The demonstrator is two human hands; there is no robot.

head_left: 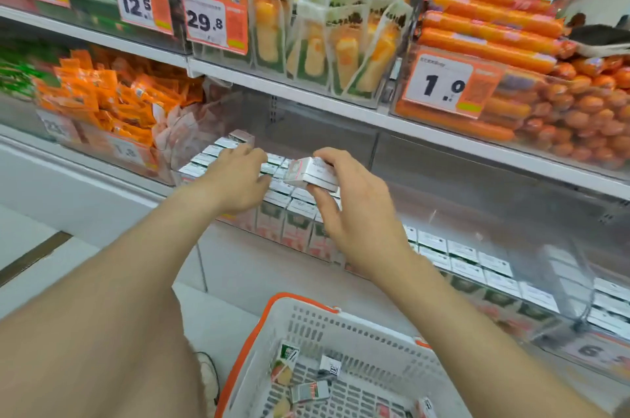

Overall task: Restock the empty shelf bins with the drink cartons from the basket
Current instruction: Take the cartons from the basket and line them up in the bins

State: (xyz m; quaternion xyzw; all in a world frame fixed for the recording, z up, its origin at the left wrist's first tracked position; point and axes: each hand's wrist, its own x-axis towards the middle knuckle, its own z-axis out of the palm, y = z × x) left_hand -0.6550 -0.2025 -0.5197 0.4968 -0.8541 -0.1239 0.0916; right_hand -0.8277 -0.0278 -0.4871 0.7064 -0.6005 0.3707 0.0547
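Note:
My right hand point(354, 209) grips a small white drink carton point(312, 172), held on its side just above the rows of cartons in a clear shelf bin point(218, 117). My left hand point(235, 179) reaches over the stocked cartons point(289, 209) in that bin, fingers bent down onto their tops; whether it holds one is hidden. Below me stands a white basket with an orange rim point(272, 308); several loose cartons point(308, 392) lie on its bottom.
To the right, a second clear bin point(531, 213) holds more white-topped cartons point(477, 264). The shelf above carries orange sausages point(494, 42), corn packs point(341, 52) and price tags point(439, 85). Orange snack packets point(102, 100) fill the bin at left. My knee point(95, 332) fills the lower left.

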